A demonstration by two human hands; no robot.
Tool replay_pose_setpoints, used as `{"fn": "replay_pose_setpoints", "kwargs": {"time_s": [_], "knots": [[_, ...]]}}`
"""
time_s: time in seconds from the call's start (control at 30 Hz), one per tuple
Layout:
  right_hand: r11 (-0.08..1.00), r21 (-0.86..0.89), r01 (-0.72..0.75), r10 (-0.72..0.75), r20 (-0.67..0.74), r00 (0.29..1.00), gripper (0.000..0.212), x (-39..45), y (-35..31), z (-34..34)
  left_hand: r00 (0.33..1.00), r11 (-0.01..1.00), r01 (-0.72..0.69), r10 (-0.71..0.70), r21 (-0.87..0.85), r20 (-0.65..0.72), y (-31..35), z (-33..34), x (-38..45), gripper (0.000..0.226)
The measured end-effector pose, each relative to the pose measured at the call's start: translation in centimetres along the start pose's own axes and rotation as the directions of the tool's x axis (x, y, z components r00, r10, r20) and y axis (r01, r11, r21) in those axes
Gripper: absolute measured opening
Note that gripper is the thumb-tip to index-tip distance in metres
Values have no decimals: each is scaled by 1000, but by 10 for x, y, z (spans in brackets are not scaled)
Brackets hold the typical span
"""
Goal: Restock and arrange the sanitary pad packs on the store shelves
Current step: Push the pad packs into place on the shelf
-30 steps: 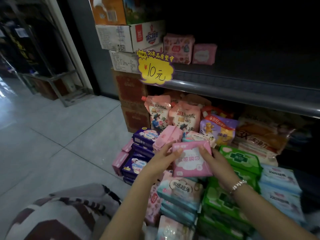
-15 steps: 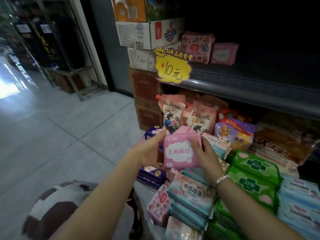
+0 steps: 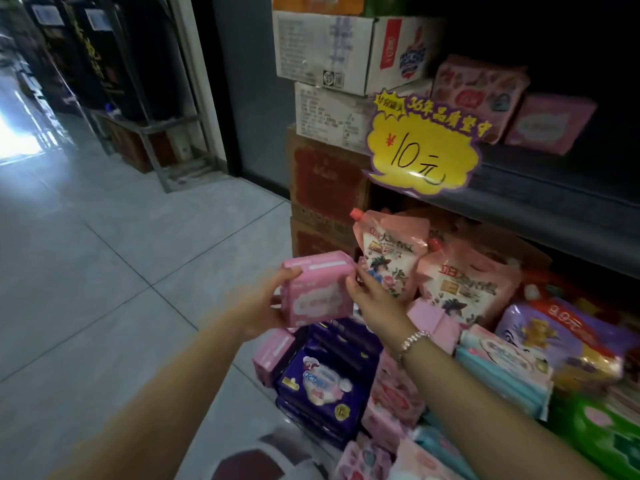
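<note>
Pink pad pack (image 3: 317,292) sits lifted between both hands, above the purple packs (image 3: 323,386) — left hand (image 3: 258,306) curls round its left end, right hand (image 3: 372,299) pinches its right edge. Its long axis runs left-right; the upper shelf (image 3: 540,199) lies up and right, nearer the right hand.

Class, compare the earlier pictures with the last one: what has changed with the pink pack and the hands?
Both hands, left and right, lifted the pink pack up and leftward off the pile, clear of the purple packs. Both still hold it; the shelf stock stayed put.
</note>
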State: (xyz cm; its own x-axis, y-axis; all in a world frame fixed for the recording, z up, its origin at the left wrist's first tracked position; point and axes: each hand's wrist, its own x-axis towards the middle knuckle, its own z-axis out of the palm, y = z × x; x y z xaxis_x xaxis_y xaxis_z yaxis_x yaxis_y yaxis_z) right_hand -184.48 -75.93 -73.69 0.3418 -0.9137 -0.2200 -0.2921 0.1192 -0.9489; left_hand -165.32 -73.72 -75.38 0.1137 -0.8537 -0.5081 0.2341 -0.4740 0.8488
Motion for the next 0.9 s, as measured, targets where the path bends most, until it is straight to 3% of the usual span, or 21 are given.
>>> {"fn": "replay_pose_setpoints", "kwargs": {"time_s": [0.1, 0.27, 0.37, 0.57, 0.9], "knots": [[995, -55, -86, 84, -43, 996, 51, 36, 20, 17, 987, 988, -80, 59, -135, -151, -42, -21, 33, 32], [977, -25, -213, 206, -171, 963, 39, 68, 56, 41, 941, 956, -135, 41, -262, -336, -113, -47, 90, 50], [964, 33, -262, 262, -252, 932, 35, 78, 70, 50, 938, 933, -122, -2, -337, -347, -129, -47, 119, 53], [916, 232, -327, 380, -242, 893, 28, 92, 83, 50, 935, 957, -107, 5, -268, -356, -138, -39, 173, 62], [920, 169, -354, 386, -229, 894, 32, 96, 97, 46, 932, 982, -105, 42, -155, -360, -163, -35, 204, 75]]}}
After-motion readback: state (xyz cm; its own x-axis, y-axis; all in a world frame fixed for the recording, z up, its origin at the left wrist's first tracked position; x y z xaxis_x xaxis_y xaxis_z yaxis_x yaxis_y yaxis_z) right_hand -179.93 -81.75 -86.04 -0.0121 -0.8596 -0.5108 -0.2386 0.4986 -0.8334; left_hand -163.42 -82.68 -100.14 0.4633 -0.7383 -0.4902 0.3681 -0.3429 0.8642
